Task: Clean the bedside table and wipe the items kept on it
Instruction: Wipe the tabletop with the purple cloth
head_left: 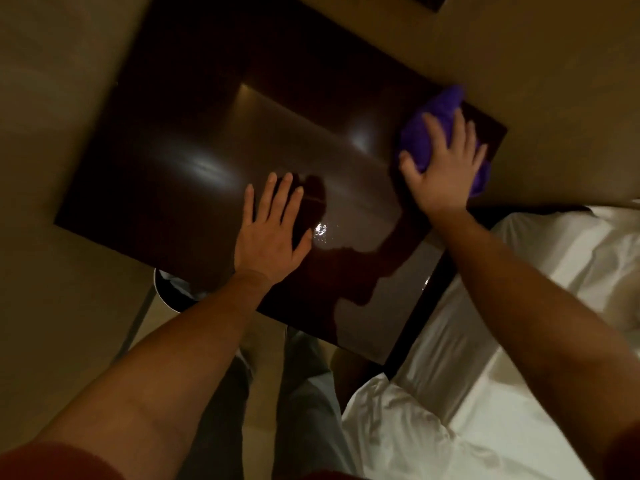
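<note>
The bedside table [180, 174] is dark glossy wood, seen from above, with light glare and a small wet shiny spot near its front. My left hand [272, 230] lies flat on the tabletop near the front edge, fingers spread, holding nothing. My right hand [441, 164] presses down on a bunched purple cloth [438, 109] at the table's far right corner, next to the wall. No other items show on the tabletop.
A bed with white sheets [485, 375] lies directly right of the table. Beige walls [52, 98] surround the table at left and back. A round bin [169, 289] sits under the table's front left edge. My trouser legs [301, 393] stand below.
</note>
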`<state>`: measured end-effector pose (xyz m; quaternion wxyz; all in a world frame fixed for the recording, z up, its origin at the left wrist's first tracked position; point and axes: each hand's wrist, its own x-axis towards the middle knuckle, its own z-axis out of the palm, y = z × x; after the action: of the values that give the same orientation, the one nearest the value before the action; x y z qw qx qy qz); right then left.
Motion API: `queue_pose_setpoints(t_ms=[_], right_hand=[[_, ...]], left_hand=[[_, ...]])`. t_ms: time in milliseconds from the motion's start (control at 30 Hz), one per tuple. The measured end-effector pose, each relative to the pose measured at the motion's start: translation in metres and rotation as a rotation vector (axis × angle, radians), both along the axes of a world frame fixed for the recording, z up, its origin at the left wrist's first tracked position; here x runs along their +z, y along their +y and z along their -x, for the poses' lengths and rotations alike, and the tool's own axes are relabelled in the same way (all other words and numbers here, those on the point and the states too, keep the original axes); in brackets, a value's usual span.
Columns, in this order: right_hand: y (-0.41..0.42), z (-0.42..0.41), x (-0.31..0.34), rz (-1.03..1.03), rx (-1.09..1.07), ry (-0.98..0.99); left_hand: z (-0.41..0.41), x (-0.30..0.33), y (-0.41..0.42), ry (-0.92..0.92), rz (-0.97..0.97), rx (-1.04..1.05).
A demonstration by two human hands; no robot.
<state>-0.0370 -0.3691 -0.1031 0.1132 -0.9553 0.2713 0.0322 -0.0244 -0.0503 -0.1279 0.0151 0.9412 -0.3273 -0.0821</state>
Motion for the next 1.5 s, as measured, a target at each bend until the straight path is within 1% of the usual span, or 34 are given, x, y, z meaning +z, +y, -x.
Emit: queue_pose_setpoints(t_ms=[67,100,167,300,400,467,567,667,800,900,967,1033,1067,1133,1267,1300,1367,1400,1433,1500], right_hand=[[-0.020,0.004,0.005,-0.014,-0.032,0.036],[-0.015,0.005,0.003,-0.032,-0.018,0.035],[0.001,0.030,0.008,-0.035,-0.059,0.009],[0.066,0.106,0.004,-0.042,-0.144,-0.092],[0.129,0.161,0.001,-0.077,-0.148,-0.072],[0.171,0.196,0.002,-0.089,-0.148,-0.040],[0.212,0.228,0.001,-0.119,-0.147,-0.019],[0.233,0.251,0.006,-0.156,-0.146,-0.005],[0.233,0.261,0.024,-0.212,-0.143,-0.011],[0.227,0.257,0.043,-0.270,-0.157,-0.014],[0.224,0.252,0.059,-0.314,-0.159,-0.042],[0.221,0.242,0.075,-0.339,-0.158,-0.085],[0.219,0.234,0.083,-0.347,-0.168,-0.120],[0.218,0.214,0.099,-0.366,-0.205,-0.207],[0.229,0.167,0.126,-0.484,-0.265,-0.371],[0.233,0.157,0.130,-0.519,-0.279,-0.403],[0.240,0.142,0.137,-0.604,-0.307,-0.436],[0.243,0.137,0.141,-0.684,-0.315,-0.444],[0.243,0.134,0.144,-0.784,-0.330,-0.456],[0.241,0.132,0.150,-0.999,-0.387,-0.512]], left_hand=[[0.002,-0.003,-0.003,-0.001,0.001,-0.005],[-0.001,-0.004,0.002,0.000,-0.008,0.004],[0.004,-0.004,0.000,-0.016,0.004,0.002],[0.001,-0.003,-0.002,-0.013,0.002,0.010],[0.000,-0.004,-0.001,-0.016,-0.003,0.019],[0.004,-0.003,-0.001,-0.020,0.029,0.011],[0.004,-0.003,0.001,-0.020,0.048,0.012],[0.001,-0.002,0.001,0.017,0.058,0.007],[0.000,0.011,0.007,0.120,0.150,0.021],[0.007,0.029,0.019,0.098,0.219,0.076],[0.014,0.043,0.024,0.116,0.314,0.124],[0.026,0.057,0.027,0.210,0.448,0.141],[0.034,0.064,0.028,0.303,0.517,0.153],[0.049,0.080,0.028,0.538,0.624,0.218],[0.070,0.114,0.022,1.054,0.846,0.505],[0.073,0.121,0.021,1.148,0.904,0.528],[0.076,0.130,0.020,1.281,1.006,0.518],[0.076,0.137,0.020,1.330,1.068,0.541],[0.074,0.142,0.021,1.351,1.127,0.585],[0.066,0.151,0.024,1.283,1.197,0.677]])
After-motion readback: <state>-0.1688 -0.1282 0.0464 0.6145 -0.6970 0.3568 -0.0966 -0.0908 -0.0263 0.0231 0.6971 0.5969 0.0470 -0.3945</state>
